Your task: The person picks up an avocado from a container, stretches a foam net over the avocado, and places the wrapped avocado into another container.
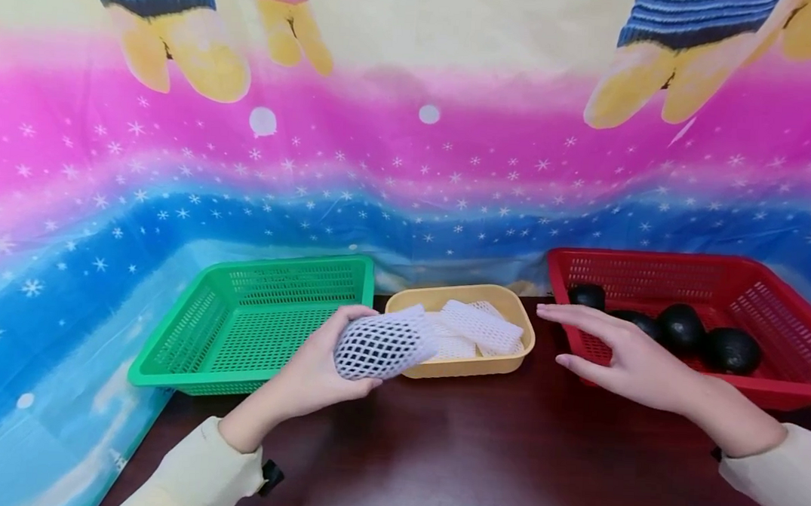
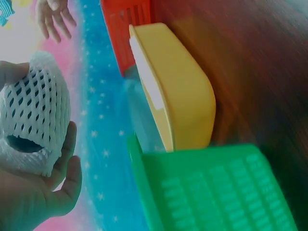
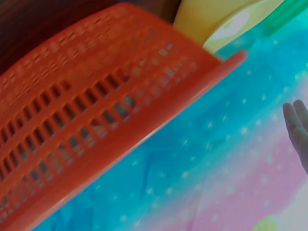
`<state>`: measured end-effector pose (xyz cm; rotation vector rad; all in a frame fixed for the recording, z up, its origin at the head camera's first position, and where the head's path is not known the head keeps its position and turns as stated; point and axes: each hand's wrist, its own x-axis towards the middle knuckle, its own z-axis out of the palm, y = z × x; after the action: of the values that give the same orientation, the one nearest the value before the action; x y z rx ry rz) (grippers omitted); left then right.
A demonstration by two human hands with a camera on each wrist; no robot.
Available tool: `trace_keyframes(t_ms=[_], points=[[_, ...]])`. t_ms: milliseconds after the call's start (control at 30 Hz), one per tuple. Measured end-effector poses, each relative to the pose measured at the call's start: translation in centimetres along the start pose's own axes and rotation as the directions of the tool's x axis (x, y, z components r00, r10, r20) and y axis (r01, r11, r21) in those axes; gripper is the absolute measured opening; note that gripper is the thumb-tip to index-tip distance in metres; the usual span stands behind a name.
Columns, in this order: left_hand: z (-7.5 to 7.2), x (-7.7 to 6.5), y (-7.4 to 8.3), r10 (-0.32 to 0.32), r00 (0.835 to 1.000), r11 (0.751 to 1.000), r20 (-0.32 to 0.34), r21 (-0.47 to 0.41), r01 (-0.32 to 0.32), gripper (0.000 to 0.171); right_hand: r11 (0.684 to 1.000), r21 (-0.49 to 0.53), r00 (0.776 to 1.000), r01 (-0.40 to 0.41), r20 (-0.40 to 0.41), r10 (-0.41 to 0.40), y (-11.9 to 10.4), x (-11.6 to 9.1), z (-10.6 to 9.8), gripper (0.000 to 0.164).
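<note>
My left hand (image 1: 315, 366) grips a dark avocado sleeved in a white foam net (image 1: 382, 345), raised between the green basket and the yellow bin. In the left wrist view the foam net (image 2: 36, 108) wraps the fruit, whose dark end shows through the opening. My right hand (image 1: 635, 361) holds nothing; its fingers stretch out over the left edge of the red basket (image 1: 655, 286). Several dark avocados (image 1: 681, 328) lie in that basket. The yellow bin (image 1: 464, 369) holds several flat white foam nets (image 1: 484, 328).
At the left stands a green basket (image 1: 255, 265) with slotted walls, its visible floor bare. All three containers stand on a dark, shiny table (image 1: 478, 452). Behind them hangs a printed cloth (image 1: 410, 155) in pink and blue.
</note>
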<state>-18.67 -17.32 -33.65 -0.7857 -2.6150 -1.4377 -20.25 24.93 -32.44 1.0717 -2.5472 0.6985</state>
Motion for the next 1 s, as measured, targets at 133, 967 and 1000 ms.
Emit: trace_keyframes(t_ms=[133,967,1000], points=[[-1.5,-0.6,-0.4,-0.011,0.997,0.999,-0.076,0.03,0.014,0.079,0.999,-0.022,0.999,-0.044,0.01,0.044,1.1,-0.7,-1.1,0.075],[-10.1,-3.0,-7.9,-0.342,0.894,0.896,-0.288,0.187,0.403,0.083,0.896,-0.151,0.905,-0.417,-0.153,0.396,11.1,-5.4,-4.9,0.055],[-10.3,-3.0,-8.2,-0.348,0.89,0.889,-0.294,0.199,0.413,0.084,0.892,-0.151,0.902,-0.427,-0.149,0.406,11.3,-5.5,-4.8,0.055]])
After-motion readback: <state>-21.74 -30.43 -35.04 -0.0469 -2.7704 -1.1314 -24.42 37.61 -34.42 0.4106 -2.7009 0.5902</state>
